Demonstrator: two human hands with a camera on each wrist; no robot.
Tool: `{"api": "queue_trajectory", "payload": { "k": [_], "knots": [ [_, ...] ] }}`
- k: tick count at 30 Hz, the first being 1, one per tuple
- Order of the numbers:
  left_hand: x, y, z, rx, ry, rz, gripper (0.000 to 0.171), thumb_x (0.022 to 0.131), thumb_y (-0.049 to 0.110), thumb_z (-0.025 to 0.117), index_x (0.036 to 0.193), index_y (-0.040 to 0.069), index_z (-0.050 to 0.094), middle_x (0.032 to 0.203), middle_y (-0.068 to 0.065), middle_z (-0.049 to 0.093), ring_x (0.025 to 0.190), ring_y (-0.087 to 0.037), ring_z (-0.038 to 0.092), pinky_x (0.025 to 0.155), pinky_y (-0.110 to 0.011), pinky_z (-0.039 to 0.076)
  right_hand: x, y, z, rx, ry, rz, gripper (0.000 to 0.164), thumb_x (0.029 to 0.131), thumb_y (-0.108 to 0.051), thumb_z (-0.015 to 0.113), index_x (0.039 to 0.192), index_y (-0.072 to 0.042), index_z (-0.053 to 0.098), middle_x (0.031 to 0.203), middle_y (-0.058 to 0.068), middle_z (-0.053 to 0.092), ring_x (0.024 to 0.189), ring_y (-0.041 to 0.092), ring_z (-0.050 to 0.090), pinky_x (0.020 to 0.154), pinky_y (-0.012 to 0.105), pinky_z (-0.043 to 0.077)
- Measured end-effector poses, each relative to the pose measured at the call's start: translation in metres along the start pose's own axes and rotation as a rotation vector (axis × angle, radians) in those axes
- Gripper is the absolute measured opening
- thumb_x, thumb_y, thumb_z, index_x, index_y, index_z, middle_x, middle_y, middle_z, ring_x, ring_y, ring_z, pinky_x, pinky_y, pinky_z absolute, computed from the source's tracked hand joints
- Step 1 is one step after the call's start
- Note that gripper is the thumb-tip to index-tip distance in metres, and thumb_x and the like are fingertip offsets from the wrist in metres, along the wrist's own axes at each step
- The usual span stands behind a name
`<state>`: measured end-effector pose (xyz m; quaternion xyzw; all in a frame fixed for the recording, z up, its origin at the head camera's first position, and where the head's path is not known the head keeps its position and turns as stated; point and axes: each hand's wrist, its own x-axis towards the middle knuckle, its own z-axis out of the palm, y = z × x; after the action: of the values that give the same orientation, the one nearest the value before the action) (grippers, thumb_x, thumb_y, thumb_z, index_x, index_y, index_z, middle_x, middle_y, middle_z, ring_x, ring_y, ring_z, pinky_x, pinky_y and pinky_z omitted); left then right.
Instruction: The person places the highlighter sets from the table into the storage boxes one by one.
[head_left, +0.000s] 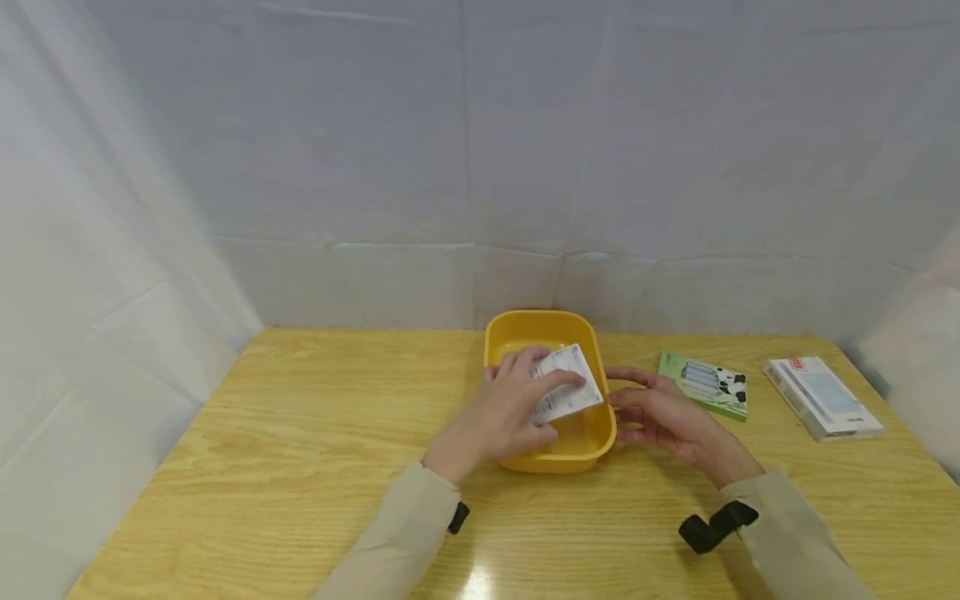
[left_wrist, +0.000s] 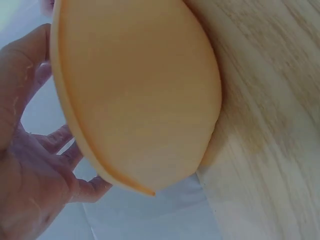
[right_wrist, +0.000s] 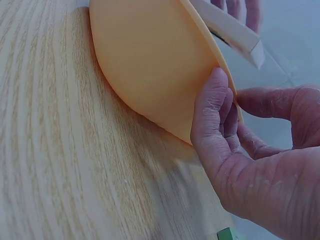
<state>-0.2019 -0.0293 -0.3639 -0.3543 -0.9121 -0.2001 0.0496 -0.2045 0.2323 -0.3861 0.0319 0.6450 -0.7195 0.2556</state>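
A yellow plastic basin [head_left: 551,460] stands near the back edge of the table. Over its opening my left hand [head_left: 504,407] holds a small white box [head_left: 566,400] with printing on its face, tilted, the index finger lying across the top. In the left wrist view that hand is beside the basin wall [left_wrist: 140,90], and the box is hidden. My right hand [head_left: 667,417] is at the basin's right side. The right wrist view shows its fingers and thumb pinching the rim, with the white box [right_wrist: 235,32] beyond.
To the right of the basin lies a green box with a panda picture [head_left: 705,385]. Farther right is a larger white box with a red mark [head_left: 823,398]. Pale sheeting [head_left: 375,167] hangs behind the wooden table [head_left: 300,450] and at its sides.
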Motion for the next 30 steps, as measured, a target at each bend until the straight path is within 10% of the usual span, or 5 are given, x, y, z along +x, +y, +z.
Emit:
{"api": "queue_trajectory", "payload": {
  "k": [30],
  "knots": [
    [0.023, -0.005, 0.018, 0.051, -0.300, -0.103, 0.061, 0.087, 0.033, 0.081, 0.141, 0.041, 0.054, 0.154, -0.006, 0.043, 0.135, -0.028, 0.044, 0.105, -0.054, 0.038, 0.000, 0.001, -0.001, 0.002, 0.011, 0.004, 0.064, 0.103, -0.014, 0.057, 0.158, -0.007, 0.027, 0.118, 0.005, 0.068, 0.097, 0.019, 0.071, 0.081, 0.035, 0.063]
  ]
}}
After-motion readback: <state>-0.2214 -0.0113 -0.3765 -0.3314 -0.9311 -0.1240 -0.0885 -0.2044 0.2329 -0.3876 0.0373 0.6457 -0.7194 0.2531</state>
